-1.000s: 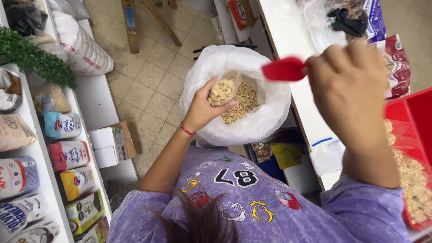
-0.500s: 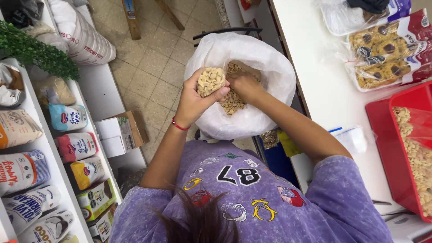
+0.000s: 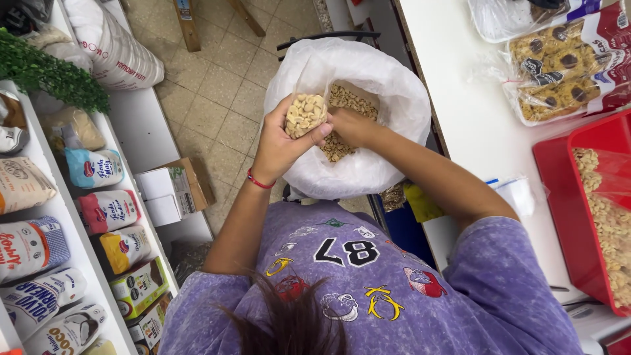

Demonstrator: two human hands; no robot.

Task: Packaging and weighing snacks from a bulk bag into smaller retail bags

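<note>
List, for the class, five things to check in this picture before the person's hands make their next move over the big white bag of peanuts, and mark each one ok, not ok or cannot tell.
1. Left hand grips a small filled bag of peanuts: ok.
2. Small bag closed at the top: cannot tell.
3. Right hand is inside the large white bag: ok.
4. Right hand holds a scoop: cannot tell.
5. Large bag's mouth is open, peanuts inside: ok.

White counter (image 3: 460,125) at right, bearing packaged cookies (image 3: 559,72) in clear wrap, a clear bag (image 3: 506,16) at its far end and a red tray (image 3: 559,197) of peanuts. White shelves (image 3: 138,131) at left, carrying flour packets (image 3: 98,167), boxes (image 3: 167,190) and a green plant (image 3: 52,75). Tiled floor (image 3: 223,85) between.
</note>
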